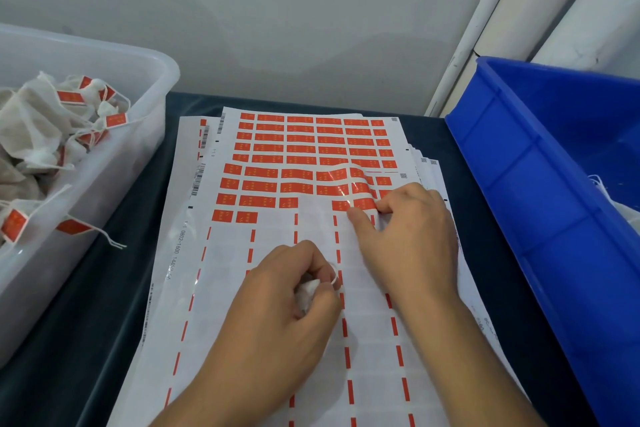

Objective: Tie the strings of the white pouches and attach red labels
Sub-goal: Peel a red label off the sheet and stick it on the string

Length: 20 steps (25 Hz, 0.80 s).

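A white sheet of red labels (263, 184) lies on the dark table in front of me, its lower rows stripped bare. My right hand (405, 229) pinches a red label (362, 203) at the sheet's right side, and the backing there lifts into a curl. My left hand (291, 291) grips a small white pouch (306, 289), mostly hidden in the fist, over the bare part of the sheet. A thin loop of its string shows by my fingers.
A clear plastic bin (152, 87) at the left holds several white pouches with red labels attached. A blue crate (519, 184) stands at the right with white pouches partly visible inside. More label sheets are stacked beneath. A grey wall is behind.
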Tool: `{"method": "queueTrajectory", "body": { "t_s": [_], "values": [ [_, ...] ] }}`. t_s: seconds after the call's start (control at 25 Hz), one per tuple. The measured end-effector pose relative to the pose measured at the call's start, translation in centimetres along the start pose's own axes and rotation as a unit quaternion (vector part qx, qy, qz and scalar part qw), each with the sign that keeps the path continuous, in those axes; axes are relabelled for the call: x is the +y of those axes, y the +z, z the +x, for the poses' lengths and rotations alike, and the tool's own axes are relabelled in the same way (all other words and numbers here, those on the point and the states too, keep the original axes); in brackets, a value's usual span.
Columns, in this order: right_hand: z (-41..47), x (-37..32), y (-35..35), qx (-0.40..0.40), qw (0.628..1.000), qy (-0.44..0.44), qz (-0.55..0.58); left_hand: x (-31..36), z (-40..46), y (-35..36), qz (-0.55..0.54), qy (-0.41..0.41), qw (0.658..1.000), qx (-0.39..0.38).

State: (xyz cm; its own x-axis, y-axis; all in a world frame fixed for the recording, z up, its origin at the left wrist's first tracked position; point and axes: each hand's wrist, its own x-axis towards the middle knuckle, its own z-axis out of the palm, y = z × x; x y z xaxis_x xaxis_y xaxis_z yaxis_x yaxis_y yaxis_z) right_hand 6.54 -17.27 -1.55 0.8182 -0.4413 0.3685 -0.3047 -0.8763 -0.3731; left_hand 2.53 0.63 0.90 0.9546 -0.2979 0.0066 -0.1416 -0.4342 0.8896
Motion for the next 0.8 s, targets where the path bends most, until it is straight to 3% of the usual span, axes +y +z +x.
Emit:
{"method": "queueTrajectory", "body": {
  "t_s": [0.36,0.8],
  "values": [
    [-0.2,0.4,-0.9,-0.007,0.986,0.037,0.161,0.7,-0.4,-0.4,-0.02,0.003,1.0,-0.003],
    [0.0,0.8,-1.3,-0.017,0.976,0.036,0.215,1.2,-0.4,-0.5,-0.031,-0.005,0.999,-0.009]
  ]
}}
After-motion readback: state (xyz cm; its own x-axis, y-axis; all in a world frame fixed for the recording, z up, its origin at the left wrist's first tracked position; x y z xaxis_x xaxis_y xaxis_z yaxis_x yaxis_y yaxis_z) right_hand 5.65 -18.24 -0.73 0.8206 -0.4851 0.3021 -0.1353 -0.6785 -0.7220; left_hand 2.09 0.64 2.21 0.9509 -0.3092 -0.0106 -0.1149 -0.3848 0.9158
